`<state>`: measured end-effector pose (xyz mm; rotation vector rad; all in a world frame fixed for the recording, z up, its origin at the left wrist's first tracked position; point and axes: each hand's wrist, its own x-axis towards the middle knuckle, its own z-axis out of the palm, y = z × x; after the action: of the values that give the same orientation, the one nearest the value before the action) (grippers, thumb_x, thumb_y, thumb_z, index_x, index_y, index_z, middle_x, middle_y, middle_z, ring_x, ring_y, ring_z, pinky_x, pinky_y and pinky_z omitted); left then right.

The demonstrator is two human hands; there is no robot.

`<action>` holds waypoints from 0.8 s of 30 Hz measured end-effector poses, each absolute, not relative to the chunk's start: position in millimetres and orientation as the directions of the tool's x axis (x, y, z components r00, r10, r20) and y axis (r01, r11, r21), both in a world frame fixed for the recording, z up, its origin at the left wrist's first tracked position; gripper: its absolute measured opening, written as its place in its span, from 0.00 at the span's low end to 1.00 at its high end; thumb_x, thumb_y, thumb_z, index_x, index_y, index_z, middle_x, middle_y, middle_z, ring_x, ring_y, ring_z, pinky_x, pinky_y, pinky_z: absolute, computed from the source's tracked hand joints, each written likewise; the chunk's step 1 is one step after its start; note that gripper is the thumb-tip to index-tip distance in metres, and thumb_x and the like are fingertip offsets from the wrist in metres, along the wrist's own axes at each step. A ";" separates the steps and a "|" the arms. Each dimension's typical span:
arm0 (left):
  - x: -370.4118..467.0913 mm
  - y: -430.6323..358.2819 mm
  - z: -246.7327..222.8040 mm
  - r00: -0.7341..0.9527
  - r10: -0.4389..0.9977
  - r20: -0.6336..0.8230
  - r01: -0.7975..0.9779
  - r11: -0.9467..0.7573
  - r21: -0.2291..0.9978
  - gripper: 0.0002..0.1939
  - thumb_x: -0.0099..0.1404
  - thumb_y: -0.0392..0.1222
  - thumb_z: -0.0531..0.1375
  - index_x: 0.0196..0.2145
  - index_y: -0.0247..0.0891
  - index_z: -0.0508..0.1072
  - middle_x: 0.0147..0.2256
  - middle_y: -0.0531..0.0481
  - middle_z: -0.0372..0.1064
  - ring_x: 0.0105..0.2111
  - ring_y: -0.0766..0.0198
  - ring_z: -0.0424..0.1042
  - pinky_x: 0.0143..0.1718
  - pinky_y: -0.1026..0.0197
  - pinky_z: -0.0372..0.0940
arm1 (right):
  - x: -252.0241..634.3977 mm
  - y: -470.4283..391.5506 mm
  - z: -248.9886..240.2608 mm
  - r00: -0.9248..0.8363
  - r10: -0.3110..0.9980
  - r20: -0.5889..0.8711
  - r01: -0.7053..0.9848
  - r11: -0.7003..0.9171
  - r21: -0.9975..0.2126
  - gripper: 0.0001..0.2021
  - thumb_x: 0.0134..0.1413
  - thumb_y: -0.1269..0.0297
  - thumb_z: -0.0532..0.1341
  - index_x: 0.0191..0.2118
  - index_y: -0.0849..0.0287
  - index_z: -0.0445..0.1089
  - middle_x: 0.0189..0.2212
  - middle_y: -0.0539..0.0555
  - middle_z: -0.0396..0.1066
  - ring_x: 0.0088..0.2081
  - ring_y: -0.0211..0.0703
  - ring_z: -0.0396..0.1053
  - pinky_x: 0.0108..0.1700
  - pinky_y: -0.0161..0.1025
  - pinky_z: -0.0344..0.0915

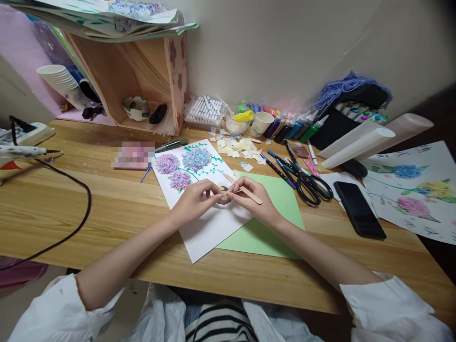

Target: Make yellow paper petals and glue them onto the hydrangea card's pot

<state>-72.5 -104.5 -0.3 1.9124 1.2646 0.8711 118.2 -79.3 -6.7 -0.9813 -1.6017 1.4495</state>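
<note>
Over the white sheet (199,237), my left hand (194,202) pinches a small pale yellow paper piece (224,195) between closed fingertips. My right hand (258,202) meets it there, its thumb and forefinger closed at the same piece. A wooden craft stick (251,194) lies across my right fingers, held in that hand. Below the fingertips a small brownish round patch shows, mostly hidden. Pink, purple and blue textured flowers (197,159) with green painted stems cover the sheet's upper part. A light green sheet (281,228) lies partly under the white one.
Pale yellow paper squares (240,148) are heaped behind my hands, near a glass bowl (238,124) and paper cup (262,124). Black scissors (309,187), pens and a phone (359,209) lie rightward. A glue gun (24,151) and its black cable occupy the left.
</note>
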 end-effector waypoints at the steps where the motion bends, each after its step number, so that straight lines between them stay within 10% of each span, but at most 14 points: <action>1: -73.6 -103.7 -1.6 0.302 0.943 0.139 0.500 -0.281 0.819 0.11 0.63 0.45 0.55 0.31 0.37 0.73 0.31 0.51 0.71 0.29 0.68 0.64 0.29 0.65 0.56 | 117.8 -79.9 -7.9 -0.411 0.911 0.039 0.055 0.068 -0.996 0.12 0.47 0.59 0.65 0.30 0.59 0.62 0.30 0.51 0.72 0.31 0.39 0.72 0.36 0.38 0.68; 10: -77.2 -104.2 -5.1 0.309 0.950 -0.042 0.723 -0.206 0.660 0.11 0.59 0.46 0.56 0.27 0.38 0.74 0.26 0.51 0.70 0.25 0.66 0.64 0.26 0.65 0.52 | 127.3 -84.6 -22.3 -0.248 0.923 0.295 -0.049 0.292 -0.955 0.24 0.63 0.51 0.43 0.27 0.57 0.69 0.18 0.50 0.67 0.23 0.39 0.62 0.28 0.38 0.57; 24: -73.8 -103.5 -10.0 0.247 0.967 0.064 0.801 -0.241 0.548 0.08 0.60 0.43 0.55 0.29 0.38 0.70 0.29 0.51 0.70 0.28 0.64 0.66 0.27 0.64 0.53 | 124.1 -89.3 -30.1 -0.515 0.706 0.486 0.205 0.652 -0.730 0.22 0.65 0.59 0.41 0.23 0.57 0.62 0.19 0.51 0.63 0.25 0.39 0.61 0.32 0.39 0.58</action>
<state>-73.8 -103.5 -10.0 2.1211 1.6156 0.5568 124.1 -89.3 -30.1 -0.7060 -2.0537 0.7802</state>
